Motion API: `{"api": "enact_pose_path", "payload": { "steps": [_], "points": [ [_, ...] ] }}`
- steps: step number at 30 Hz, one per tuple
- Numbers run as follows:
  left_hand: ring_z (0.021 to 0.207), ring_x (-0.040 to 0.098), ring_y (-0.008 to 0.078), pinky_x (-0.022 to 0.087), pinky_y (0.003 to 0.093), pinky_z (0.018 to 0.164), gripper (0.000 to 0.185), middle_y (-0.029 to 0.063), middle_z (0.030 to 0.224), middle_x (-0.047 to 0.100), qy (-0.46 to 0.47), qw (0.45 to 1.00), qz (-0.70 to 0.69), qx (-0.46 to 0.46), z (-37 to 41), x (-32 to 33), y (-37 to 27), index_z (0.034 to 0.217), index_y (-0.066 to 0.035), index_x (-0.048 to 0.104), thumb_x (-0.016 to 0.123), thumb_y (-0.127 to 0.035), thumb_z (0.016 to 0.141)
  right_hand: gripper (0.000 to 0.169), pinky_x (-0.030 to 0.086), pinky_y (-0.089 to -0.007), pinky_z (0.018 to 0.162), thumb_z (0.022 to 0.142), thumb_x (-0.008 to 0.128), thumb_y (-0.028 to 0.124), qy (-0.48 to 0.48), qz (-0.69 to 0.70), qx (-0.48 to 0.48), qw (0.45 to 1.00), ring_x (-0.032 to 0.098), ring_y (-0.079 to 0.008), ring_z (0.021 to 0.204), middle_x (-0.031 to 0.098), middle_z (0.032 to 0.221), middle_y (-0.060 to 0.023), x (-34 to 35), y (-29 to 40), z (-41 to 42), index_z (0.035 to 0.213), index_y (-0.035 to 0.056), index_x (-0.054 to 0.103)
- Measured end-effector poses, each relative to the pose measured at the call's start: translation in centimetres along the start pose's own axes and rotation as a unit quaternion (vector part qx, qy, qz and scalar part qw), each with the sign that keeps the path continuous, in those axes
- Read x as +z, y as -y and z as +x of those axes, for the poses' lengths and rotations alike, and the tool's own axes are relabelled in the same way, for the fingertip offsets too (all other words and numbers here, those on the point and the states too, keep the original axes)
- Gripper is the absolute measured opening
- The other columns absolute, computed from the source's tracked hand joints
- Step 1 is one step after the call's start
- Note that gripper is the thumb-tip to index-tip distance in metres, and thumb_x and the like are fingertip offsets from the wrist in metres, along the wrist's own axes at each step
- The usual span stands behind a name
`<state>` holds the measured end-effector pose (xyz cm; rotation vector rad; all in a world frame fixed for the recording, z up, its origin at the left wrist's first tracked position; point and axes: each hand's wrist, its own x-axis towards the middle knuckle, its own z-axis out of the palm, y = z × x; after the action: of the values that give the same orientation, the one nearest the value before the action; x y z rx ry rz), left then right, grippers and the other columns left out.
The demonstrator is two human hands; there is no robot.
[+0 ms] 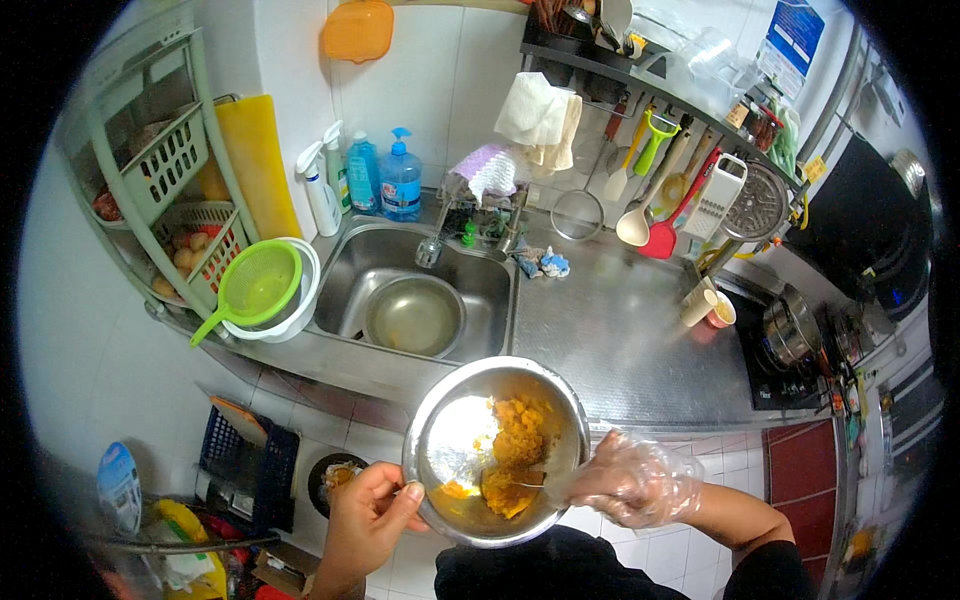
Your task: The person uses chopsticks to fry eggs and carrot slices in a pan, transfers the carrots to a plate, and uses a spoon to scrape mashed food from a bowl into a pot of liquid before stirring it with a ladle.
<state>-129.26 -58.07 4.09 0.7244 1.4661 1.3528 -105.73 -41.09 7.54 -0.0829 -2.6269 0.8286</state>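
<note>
A shiny metal mixing bowl [450, 375] is held in front of my body, just off the counter's front edge. My left hand [380, 499] is bare and grips its rim on the left, thumb on top. In the bowl lies orange mash [521, 431], in one mound and a smaller lump below it. At the bowl's right side my right hand [634, 480], in a clear plastic glove, is closed on a thin metal utensil [531, 485]. The utensil's working end is in the lower lump, partly covered by mash, so its kind cannot be told.
Behind the bowl, a steel sink [487, 330] holds a round pan [415, 315] of liquid. A green strainer [262, 281] rests on a white basin [304, 311] at left. Utensils hang under a black shelf [585, 61]. Cups [699, 307] and a hob with a pot [791, 330] stand right.
</note>
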Motion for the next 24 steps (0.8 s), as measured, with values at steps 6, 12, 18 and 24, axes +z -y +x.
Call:
{"api": "enact_pose_path", "payload": {
  "steps": [6,12,18,24],
  "points": [
    [0.066,0.059,0.0099,0.053,0.0206,0.057,0.013,0.0110,0.082,0.060,-0.009,1.000,0.004,-0.018,0.0,0.0,-0.1,0.091,0.007,0.050,0.049,-0.006,0.087,0.016,0.039,-0.0309,0.069,0.078,0.057,0.006,-0.026,-0.065,0.002,0.998,0.058,-0.0130,0.065,0.064,0.078,-0.0006,-0.2,-0.8,-0.9,0.091,0.0146,0.060],
    [0.067,0.059,0.0106,0.053,0.0212,0.057,0.012,0.0114,0.082,0.060,-0.002,1.000,-0.004,-0.011,-0.1,0.0,-0.1,0.091,0.007,0.050,0.049,-0.005,0.087,0.023,0.041,-0.0315,0.069,0.076,0.056,0.006,-0.014,-0.071,0.029,0.997,0.057,-0.0099,0.061,0.061,0.071,0.0023,0.3,-0.9,-0.8,0.096,0.0155,0.057],
    [0.068,0.059,0.0109,0.053,0.0212,0.057,0.013,0.0118,0.081,0.060,-0.004,1.000,-0.005,-0.012,0.0,0.2,-0.2,0.091,0.007,0.050,0.049,-0.006,0.087,0.035,0.040,-0.0356,0.048,0.066,0.058,-0.001,-0.017,-0.103,-0.049,0.993,0.057,-0.0210,0.053,0.062,0.072,-0.0053,1.3,-1.4,-1.6,0.100,0.0095,0.056],
    [0.067,0.059,0.0107,0.053,0.0213,0.056,0.012,0.0115,0.080,0.060,-0.014,1.000,0.005,-0.015,-0.1,0.0,0.0,0.090,0.006,0.050,0.049,-0.005,0.087,0.026,0.042,-0.0329,0.048,0.067,0.060,0.001,-0.001,-0.090,-0.001,0.996,0.058,-0.0199,0.055,0.062,0.073,-0.0060,0.2,-0.1,-0.4,0.092,0.0095,0.059]
  ]
}}
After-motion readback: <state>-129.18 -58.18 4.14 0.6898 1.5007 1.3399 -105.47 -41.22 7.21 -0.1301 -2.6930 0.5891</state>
